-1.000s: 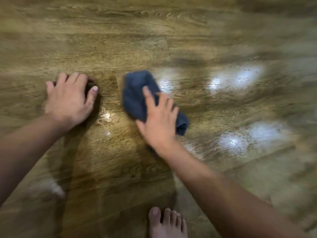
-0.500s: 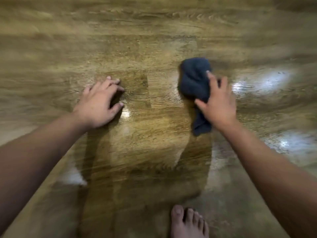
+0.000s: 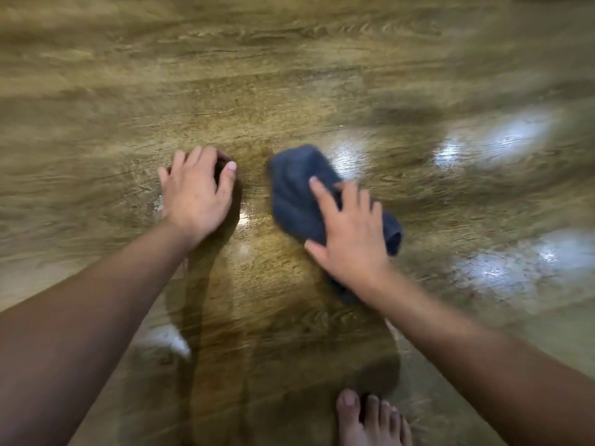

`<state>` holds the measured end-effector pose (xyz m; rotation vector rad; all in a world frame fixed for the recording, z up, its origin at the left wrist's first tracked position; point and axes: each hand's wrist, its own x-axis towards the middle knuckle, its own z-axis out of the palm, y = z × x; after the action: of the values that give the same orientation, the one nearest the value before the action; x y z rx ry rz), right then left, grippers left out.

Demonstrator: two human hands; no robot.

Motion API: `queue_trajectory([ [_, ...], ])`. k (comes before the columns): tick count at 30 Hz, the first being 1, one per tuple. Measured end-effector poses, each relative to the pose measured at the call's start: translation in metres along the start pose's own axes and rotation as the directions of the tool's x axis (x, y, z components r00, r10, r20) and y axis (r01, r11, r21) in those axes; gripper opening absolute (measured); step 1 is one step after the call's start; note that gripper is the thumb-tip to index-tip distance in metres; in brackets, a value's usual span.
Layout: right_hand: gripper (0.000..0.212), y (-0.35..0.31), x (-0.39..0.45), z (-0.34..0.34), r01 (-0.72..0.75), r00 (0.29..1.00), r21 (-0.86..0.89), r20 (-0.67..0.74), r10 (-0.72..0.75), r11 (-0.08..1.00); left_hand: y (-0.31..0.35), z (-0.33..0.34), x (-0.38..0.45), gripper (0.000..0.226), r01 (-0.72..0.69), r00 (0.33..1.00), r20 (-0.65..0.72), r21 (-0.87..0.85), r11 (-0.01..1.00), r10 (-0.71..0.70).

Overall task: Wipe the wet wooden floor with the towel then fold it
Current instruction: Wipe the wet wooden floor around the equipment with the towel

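Just one towel [image 3: 299,194], two hands

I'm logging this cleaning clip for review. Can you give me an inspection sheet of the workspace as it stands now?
Surface: wooden floor, glossy, with bright light reflections at right; the picture is motion-blurred.
Job's things: dark blue towel, bunched on the floor, not folded flat.
Clutter: nothing seen.
Grippers: left hand rests on the bare floor, holding nothing; right hand presses on the towel with spread fingers.
Cables: nothing seen.
Surroundings: a bare foot at the bottom edge; otherwise only floor.
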<state>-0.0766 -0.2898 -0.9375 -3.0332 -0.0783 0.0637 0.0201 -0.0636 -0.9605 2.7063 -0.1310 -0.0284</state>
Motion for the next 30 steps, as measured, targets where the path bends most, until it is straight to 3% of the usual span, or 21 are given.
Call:
queue_trajectory([
  [2, 0.104, -0.022, -0.031, 0.005, 0.255, 0.966, 0.003, 0.046, -0.255, 0.967, -0.003, -0.004, 0.005, 0.03, 0.005, 1.0, -0.002, -0.052, 0.999, -0.005],
  [4, 0.101, -0.027, -0.044, 0.007, 0.456, 0.887, -0.023, 0.091, -0.453, 0.89, -0.01, -0.008, 0.004, 0.032, -0.02, 1.0, 0.011, -0.114, 0.993, 0.021],
  [7, 0.1, -0.008, -0.025, 0.005, 0.495, 0.868, -0.04, 0.07, -0.491, 0.868, -0.024, -0.013, 0.0, 0.033, -0.085, 0.994, 0.055, -0.158, 0.984, 0.095],
  [9, 0.103, 0.012, 0.005, 0.0, 0.383, 0.923, -0.058, 0.052, -0.381, 0.922, -0.031, -0.014, -0.003, 0.031, -0.125, 0.987, 0.081, -0.161, 0.979, 0.139],
  [12, 0.1, 0.052, 0.062, -0.006, 0.071, 0.997, -0.09, 0.016, -0.07, 0.993, -0.035, -0.013, -0.006, 0.028, -0.148, 0.983, 0.088, -0.166, 0.975, 0.164],
  [16, 0.088, 0.096, 0.127, -0.01, -0.338, 0.938, 0.027, -0.068, 0.339, 0.941, -0.029, -0.009, -0.005, 0.028, -0.124, 0.991, 0.035, -0.168, 0.978, 0.131],
  [18, 0.085, 0.094, 0.138, -0.008, -0.431, 0.896, 0.066, -0.09, 0.436, 0.9, -0.024, -0.006, -0.005, 0.028, -0.1, 0.995, -0.004, -0.159, 0.982, 0.1],
  [20, 0.085, 0.08, 0.134, -0.005, -0.436, 0.893, 0.047, -0.101, 0.438, 0.899, -0.017, -0.002, -0.004, 0.026, -0.075, 0.996, -0.052, -0.147, 0.986, 0.068],
  [24, 0.09, 0.041, 0.095, -0.005, -0.293, 0.952, 0.029, -0.09, 0.294, 0.956, -0.008, 0.003, 0.002, 0.022, -0.026, 0.993, -0.117, -0.133, 0.991, 0.011],
  [27, 0.099, 0.002, 0.048, -0.002, -0.006, 1.0, 0.014, -0.009, 0.006, 1.0, -0.003, 0.002, 0.013, 0.02, -0.011, 0.989, -0.146, -0.055, 0.998, 0.003],
  [30, 0.104, -0.027, -0.003, 0.004, 0.261, 0.964, 0.035, 0.048, -0.262, 0.965, -0.001, 0.002, 0.025, 0.019, -0.008, 0.989, -0.145, -0.038, 0.999, 0.003],
])
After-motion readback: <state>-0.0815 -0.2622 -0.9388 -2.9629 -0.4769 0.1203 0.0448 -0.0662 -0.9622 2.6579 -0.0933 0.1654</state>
